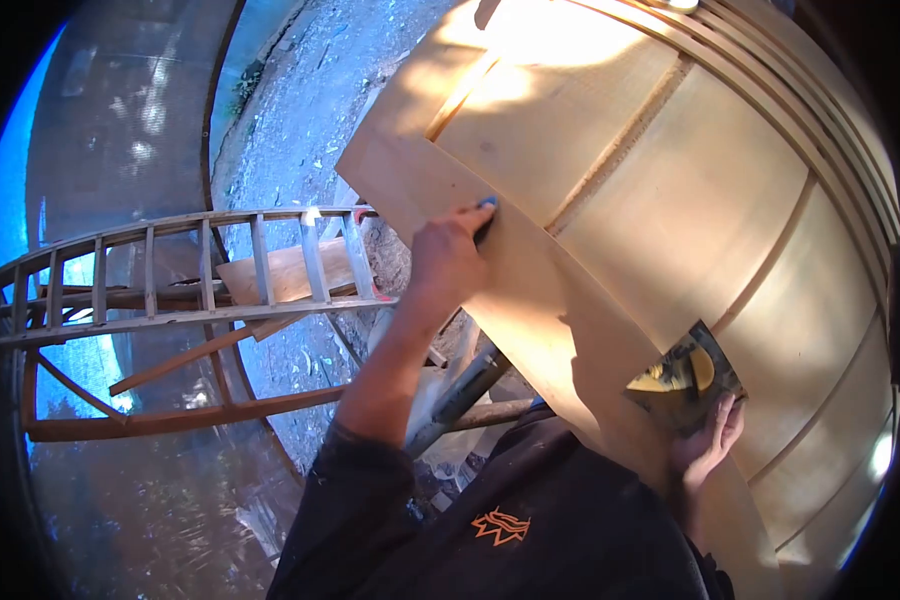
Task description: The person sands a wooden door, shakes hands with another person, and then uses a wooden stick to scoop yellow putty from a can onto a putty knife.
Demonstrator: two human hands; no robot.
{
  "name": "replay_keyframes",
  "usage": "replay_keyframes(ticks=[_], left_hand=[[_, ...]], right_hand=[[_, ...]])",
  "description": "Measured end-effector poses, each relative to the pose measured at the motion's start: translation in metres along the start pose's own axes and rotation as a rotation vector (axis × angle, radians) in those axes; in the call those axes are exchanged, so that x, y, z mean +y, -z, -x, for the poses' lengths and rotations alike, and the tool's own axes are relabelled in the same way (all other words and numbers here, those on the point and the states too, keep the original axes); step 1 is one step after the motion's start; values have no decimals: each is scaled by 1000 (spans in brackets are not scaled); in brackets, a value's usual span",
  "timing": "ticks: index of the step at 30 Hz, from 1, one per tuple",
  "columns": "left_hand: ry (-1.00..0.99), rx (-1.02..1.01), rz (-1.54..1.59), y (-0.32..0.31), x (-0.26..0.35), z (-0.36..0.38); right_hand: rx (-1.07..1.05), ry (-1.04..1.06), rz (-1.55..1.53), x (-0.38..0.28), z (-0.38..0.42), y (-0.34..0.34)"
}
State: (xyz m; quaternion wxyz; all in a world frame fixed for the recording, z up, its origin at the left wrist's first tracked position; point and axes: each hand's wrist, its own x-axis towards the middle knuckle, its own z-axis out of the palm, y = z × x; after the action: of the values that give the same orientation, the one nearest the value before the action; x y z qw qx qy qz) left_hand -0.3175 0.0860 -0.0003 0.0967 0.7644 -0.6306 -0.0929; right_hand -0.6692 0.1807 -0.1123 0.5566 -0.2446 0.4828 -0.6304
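My left hand [448, 252] is closed on a small tool with a blue end and a dark part, pressed against the face of a pale wooden panel [540, 300]. Its exact kind is hidden by my fingers. Lower right, my right hand [712, 440] grips the edge of a dark, square-cornered plate [675, 402], held tilted in front of the panel. Yellow paste [705, 368] is smeared across that plate in a thick patch and streaks. Behind the panel's edge, large curved plywood sheeting [710, 210] spreads out, crossed by brownish seams.
A metal ladder [210, 265] extends at the left, its end close to the panel. Under it are loose boards [290, 272] and a brown wooden frame [190, 420]. A dark pipe [460, 385] slants below the panel. Long strips [770, 90] edge the sheeting at upper right.
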Motion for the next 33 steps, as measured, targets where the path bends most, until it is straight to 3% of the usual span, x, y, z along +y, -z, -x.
replay_keyframes(ticks=[4, 5, 8, 9, 10, 12, 13, 14, 15, 16, 17, 20, 23, 26, 27, 30, 33], left_hand=[[-21, -35, 4, -13, 66, 56], [-61, -98, 44, -14, 80, 68], [-168, -433, 161, 12, 101, 84], [-201, -403, 193, 19, 85, 76], [-241, -374, 223, 32, 66, 57], [167, -370, 80, 72, 30, 2], [-79, -176, -8, 64, -50, -28], [70, -172, -15, 78, -84, -58], [246, -165, -55, 93, -97, -82], [120, -96, -111, 91, -147, -104], [169, -110, -72, 93, -172, -119], [204, -155, 6, 87, -221, -147], [243, -139, -17, 71, -221, -145], [219, -102, -54, 62, -188, -121], [188, -89, -85, 59, -169, -108], [99, -69, -92, 44, -120, -63], [114, -88, 5, 25, -47, -8]], right_hand=[[50, 27, 116, 36, 2, 38], [-40, -51, -52, 15, -7, 18], [6, 124, 140, 19, -7, 15], [-54, 380, 562, 25, -4, 27], [-61, 524, 793, 27, -4, 31], [-90, 623, 1010, 29, 1, 37], [-102, 625, 1052, 29, 3, 38], [-78, 586, 1015, 29, 3, 40], [-25, 390, 795, 26, 5, 35], [67, 151, 458, 25, 8, 31], [154, 4, 243, 23, 11, 26], [163, 24, 243, 23, 12, 32], [79, 283, 506, 15, 5, 16], [2, 474, 863, 21, 6, 46], [58, 292, 596, 28, 6, 55], [-102, 690, 1245, 1, 2, 20], [-58, 528, 1066, 13, 4, 32]])
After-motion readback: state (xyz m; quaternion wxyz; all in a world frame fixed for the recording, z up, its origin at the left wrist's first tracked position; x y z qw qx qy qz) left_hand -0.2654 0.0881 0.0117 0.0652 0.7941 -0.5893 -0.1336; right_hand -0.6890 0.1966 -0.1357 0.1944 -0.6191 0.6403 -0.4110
